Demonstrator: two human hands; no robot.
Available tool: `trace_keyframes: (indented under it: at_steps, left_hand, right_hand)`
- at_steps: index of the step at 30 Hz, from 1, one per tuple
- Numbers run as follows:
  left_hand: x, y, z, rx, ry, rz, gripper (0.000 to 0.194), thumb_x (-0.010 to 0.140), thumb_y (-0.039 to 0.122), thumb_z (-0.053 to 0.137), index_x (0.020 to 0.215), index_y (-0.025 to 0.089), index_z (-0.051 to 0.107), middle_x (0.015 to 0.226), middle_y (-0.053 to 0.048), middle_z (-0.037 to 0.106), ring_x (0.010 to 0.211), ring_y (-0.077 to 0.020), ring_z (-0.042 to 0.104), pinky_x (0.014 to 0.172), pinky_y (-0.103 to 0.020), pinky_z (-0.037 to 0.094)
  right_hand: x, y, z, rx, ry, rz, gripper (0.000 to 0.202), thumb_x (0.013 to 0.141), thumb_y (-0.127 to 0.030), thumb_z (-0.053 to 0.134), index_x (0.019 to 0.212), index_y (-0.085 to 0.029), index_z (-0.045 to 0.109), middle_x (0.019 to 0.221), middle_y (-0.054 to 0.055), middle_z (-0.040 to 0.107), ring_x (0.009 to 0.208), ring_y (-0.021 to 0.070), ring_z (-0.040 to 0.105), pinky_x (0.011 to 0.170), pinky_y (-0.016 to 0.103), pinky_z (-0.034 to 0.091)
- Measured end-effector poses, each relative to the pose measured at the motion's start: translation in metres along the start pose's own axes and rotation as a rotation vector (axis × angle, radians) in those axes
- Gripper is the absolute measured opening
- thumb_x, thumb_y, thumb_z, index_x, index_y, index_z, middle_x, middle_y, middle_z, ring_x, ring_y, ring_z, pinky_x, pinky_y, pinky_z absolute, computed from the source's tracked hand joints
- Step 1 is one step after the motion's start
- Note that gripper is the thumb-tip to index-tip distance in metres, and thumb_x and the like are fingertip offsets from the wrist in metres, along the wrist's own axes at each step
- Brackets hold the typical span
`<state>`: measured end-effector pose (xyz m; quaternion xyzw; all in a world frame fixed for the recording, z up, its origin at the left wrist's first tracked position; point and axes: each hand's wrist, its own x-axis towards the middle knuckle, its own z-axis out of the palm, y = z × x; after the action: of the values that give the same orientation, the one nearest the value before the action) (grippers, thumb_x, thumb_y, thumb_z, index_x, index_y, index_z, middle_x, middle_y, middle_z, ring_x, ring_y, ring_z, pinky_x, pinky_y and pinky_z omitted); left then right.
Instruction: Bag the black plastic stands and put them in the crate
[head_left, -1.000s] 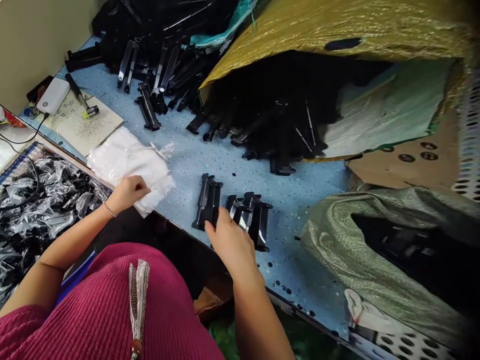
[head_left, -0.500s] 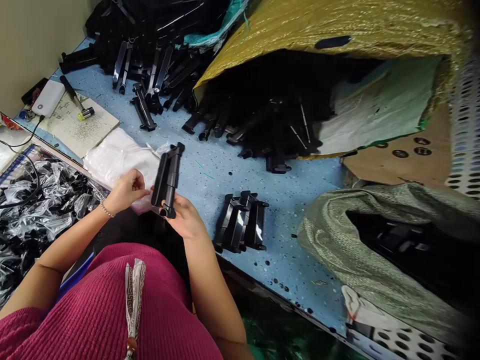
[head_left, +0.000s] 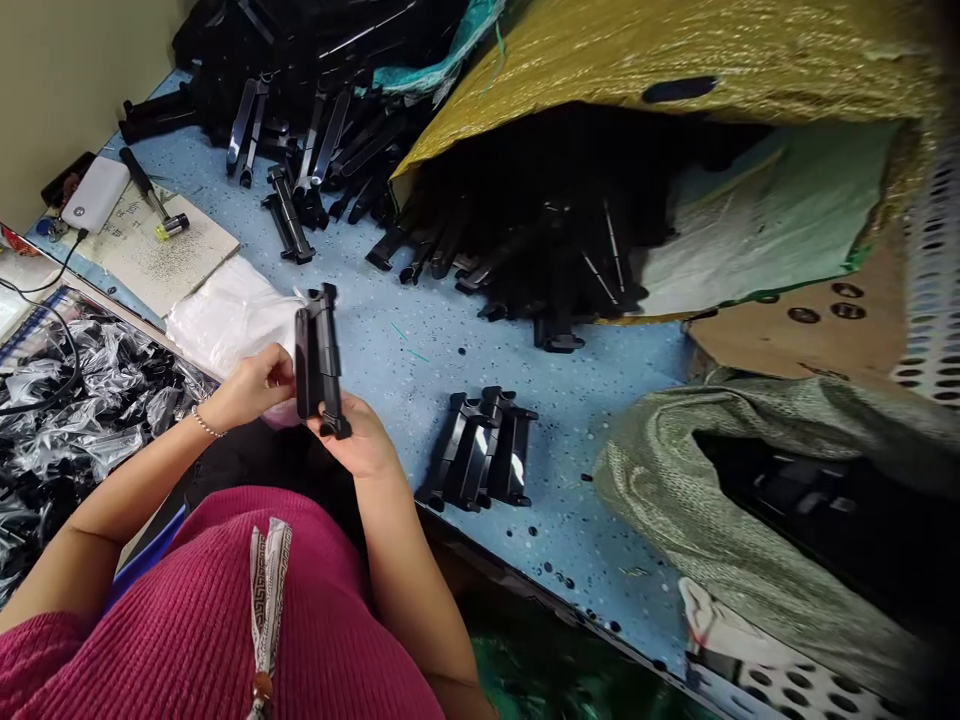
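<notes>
My right hand [head_left: 360, 435] is wrapped round the lower end of a black plastic part [head_left: 328, 365], which stands nearly upright above the table's front edge. Close against the part's left side is my left hand [head_left: 259, 385], its fingers pinched; whether they grip the part or something small is hidden. A stack of white plastic bags [head_left: 229, 315] lies just behind my left hand. To the right, several similar black parts [head_left: 480, 450] lie side by side on the blue table [head_left: 397, 370].
A yellow sack [head_left: 585, 60] full of black parts lies open at the back. On the right sits a grey-green sack [head_left: 652, 470]. A hammer [head_left: 154, 195] rests on a board [head_left: 187, 250] at the left. Bagged parts [head_left: 97, 420] fill a container at front left.
The black part has shifted left and turned more upright in my right hand. My left hand has barely moved, staying beside it with fingers closed.
</notes>
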<state>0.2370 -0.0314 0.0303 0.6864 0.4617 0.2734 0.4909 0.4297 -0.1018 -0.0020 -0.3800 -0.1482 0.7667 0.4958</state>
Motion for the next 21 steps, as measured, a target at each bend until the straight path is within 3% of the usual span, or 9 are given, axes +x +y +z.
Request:
trace_keyframes:
  at_steps: [4,7,10,13,17,21]
  left_hand:
    - [-0.001,-0.008,-0.004,0.022,0.025,0.042,0.02,0.081,0.022,0.072,0.082,0.02,0.052,0.072,0.004,0.057,0.065,-0.0111,0.054,0.061,-0.024,0.046]
    - [-0.005,-0.011,-0.015,0.196,0.037,0.171,0.008,0.086,0.013,0.063,0.085,0.019,0.057,0.085,-0.002,0.062,0.072,-0.0135,0.059,0.067,-0.027,0.052]
    - [-0.009,-0.006,-0.02,0.574,0.0,0.295,0.024,0.088,0.002,0.049,0.089,0.016,0.068,0.115,-0.013,0.067,0.089,-0.0192,0.065,0.081,-0.035,0.057]
    - [-0.011,0.001,-0.021,0.777,0.017,0.315,0.037,0.091,0.001,0.044,0.11,0.015,0.073,0.124,-0.015,0.068,0.101,-0.0241,0.067,0.09,-0.041,0.059]
    - [-0.007,0.004,-0.017,0.582,0.045,0.345,0.049,0.092,0.004,0.046,0.138,0.016,0.06,0.135,-0.015,0.062,0.114,-0.0211,0.067,0.097,-0.034,0.059]
    - [0.002,0.0,-0.011,0.372,-0.016,0.367,0.054,0.089,0.005,0.052,0.141,0.018,0.057,0.139,-0.016,0.059,0.102,-0.0163,0.07,0.089,-0.028,0.061]
  right_hand:
    - [0.004,0.001,-0.012,-0.032,0.042,-0.027,0.021,0.067,-0.032,0.086,0.07,-0.021,0.069,0.069,-0.001,0.065,0.061,0.0116,0.053,0.053,0.024,0.046]
    - [0.004,0.001,-0.023,-0.029,0.076,-0.053,0.019,0.067,-0.03,0.085,0.071,-0.022,0.068,0.076,0.001,0.069,0.068,0.0143,0.058,0.056,0.026,0.047]
    - [0.004,0.002,-0.025,-0.068,0.113,-0.03,0.02,0.066,-0.033,0.084,0.073,-0.023,0.069,0.078,0.002,0.072,0.07,0.0162,0.061,0.061,0.029,0.05]
    - [-0.001,0.0,-0.021,-0.129,0.167,-0.042,0.024,0.066,-0.039,0.084,0.08,-0.023,0.072,0.077,0.001,0.072,0.071,0.0182,0.065,0.068,0.032,0.055]
    - [-0.034,-0.004,-0.019,-0.107,0.186,-0.089,0.031,0.068,-0.04,0.084,0.094,-0.025,0.074,0.088,0.004,0.076,0.078,0.0194,0.067,0.064,0.029,0.053]
    - [-0.068,0.008,-0.022,0.028,-0.044,0.221,0.032,0.072,-0.041,0.082,0.096,-0.02,0.076,0.08,0.008,0.074,0.066,0.017,0.063,0.049,0.024,0.048]
